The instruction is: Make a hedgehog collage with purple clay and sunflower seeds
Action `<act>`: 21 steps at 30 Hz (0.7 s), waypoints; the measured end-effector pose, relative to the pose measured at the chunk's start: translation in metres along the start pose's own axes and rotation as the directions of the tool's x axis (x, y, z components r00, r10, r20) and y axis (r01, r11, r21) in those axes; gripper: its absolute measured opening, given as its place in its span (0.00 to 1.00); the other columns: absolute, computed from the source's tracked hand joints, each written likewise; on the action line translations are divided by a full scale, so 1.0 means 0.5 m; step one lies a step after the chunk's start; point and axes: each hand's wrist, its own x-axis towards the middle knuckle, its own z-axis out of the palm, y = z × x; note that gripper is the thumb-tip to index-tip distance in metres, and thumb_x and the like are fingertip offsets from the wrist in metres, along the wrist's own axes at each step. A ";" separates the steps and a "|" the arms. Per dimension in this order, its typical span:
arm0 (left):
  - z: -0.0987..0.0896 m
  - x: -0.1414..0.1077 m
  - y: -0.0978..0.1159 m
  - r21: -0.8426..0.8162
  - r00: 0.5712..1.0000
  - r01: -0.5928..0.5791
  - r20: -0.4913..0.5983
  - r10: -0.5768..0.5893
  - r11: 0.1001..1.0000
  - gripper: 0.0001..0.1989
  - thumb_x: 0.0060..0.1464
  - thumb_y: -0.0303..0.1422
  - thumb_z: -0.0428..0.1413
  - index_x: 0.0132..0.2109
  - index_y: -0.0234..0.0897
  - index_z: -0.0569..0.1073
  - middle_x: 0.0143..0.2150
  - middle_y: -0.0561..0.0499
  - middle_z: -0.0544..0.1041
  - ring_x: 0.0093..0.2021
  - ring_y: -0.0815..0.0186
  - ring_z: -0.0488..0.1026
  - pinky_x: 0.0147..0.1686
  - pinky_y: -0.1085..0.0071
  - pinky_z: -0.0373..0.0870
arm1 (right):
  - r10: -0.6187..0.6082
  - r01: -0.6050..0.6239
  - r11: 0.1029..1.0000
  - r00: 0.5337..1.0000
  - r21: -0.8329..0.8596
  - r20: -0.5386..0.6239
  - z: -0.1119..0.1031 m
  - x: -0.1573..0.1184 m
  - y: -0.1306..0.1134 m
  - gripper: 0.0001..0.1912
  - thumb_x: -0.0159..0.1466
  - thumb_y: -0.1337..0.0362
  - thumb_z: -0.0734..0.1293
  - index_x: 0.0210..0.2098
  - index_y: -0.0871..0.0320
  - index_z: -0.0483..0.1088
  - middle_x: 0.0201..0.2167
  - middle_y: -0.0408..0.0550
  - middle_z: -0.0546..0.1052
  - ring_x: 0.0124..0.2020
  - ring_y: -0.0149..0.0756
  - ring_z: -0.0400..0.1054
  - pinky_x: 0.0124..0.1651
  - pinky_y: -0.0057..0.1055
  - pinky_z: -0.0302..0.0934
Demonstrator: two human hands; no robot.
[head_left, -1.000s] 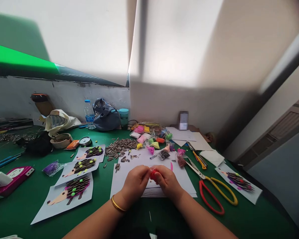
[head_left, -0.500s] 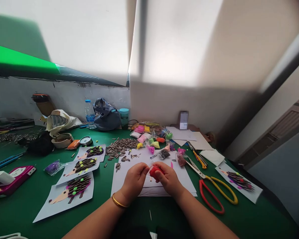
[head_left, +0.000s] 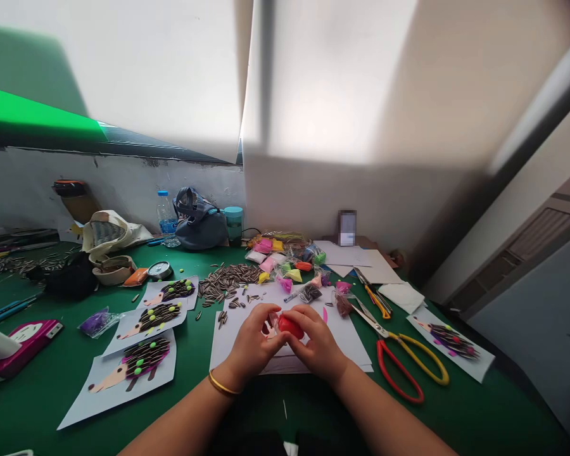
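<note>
Between my two hands is a small clear plastic bag of red modelling clay. My right hand is closed around the red lump from the right. My left hand, a gold bangle on its wrist, pinches the clear plastic on the left side; its fingertips are partly hidden. Under both hands lie white paper sheets, with a partly covered drawing and a pink piece on top. Just beyond them is a pile of striped sunflower seeds, and several bags of coloured clay lie behind the paper.
Large scissors with red and yellow handles lie open at the right, beside a utility knife. Hedgehog pictures made with seeds are at the left; another hedgehog card is at the right. A purple clay bag and power strip lie farther left.
My left fingers have spread and curved in closer to the red clay bag, and both thumbs now meet in front of it. The view has shifted slightly.
</note>
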 end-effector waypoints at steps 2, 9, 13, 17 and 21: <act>0.001 0.002 0.004 0.004 1.000 -0.026 -0.006 0.026 1.000 0.18 0.56 0.42 0.59 0.51 0.41 0.69 0.46 0.48 0.72 0.42 0.62 0.71 0.39 0.66 0.71 | -0.003 0.003 1.000 1.000 0.004 0.000 0.003 0.000 0.001 0.19 0.64 0.62 0.67 0.55 0.51 0.69 0.48 0.53 0.72 0.49 0.44 0.68 0.53 0.42 0.66; 0.004 -0.005 -0.012 -0.076 0.991 -0.115 -0.083 0.108 0.990 0.24 0.56 0.36 0.61 0.58 0.44 0.64 0.50 0.47 0.72 0.45 0.62 0.72 0.44 0.63 0.72 | 0.046 -0.046 0.994 0.999 -0.102 -0.004 0.002 -0.001 0.027 0.26 0.62 0.61 0.69 0.59 0.52 0.64 0.53 0.53 0.72 0.55 0.48 0.65 0.59 0.48 0.61; 0.007 -0.003 -0.020 -0.149 0.995 -0.068 -0.079 0.057 0.986 0.26 0.54 0.35 0.62 0.57 0.45 0.63 0.52 0.46 0.72 0.47 0.61 0.74 0.46 0.62 0.73 | 0.074 -0.078 0.988 0.997 -0.137 -0.032 -0.003 0.000 0.032 0.22 0.62 0.62 0.69 0.55 0.51 0.67 0.51 0.51 0.74 0.53 0.47 0.66 0.57 0.47 0.61; 0.007 0.006 -0.013 -0.258 0.997 0.021 -0.066 -0.039 0.966 0.17 0.56 0.35 0.60 0.51 0.42 0.68 0.48 0.47 0.74 0.44 0.62 0.75 0.46 0.61 0.74 | 0.085 -0.095 0.982 0.994 -0.162 -0.069 -0.006 0.002 0.027 0.19 0.62 0.60 0.70 0.53 0.51 0.69 0.49 0.50 0.74 0.51 0.46 0.66 0.55 0.45 0.62; 0.002 0.017 -0.007 -0.403 0.982 0.161 -0.026 -0.187 0.901 0.21 0.54 0.37 0.62 0.53 0.40 0.67 0.44 0.47 0.76 0.44 0.60 0.76 0.44 0.62 0.74 | 0.073 -0.081 0.980 0.996 -0.182 -0.051 -0.005 0.001 0.031 0.23 0.61 0.58 0.71 0.55 0.51 0.68 0.50 0.51 0.73 0.52 0.47 0.65 0.55 0.46 0.62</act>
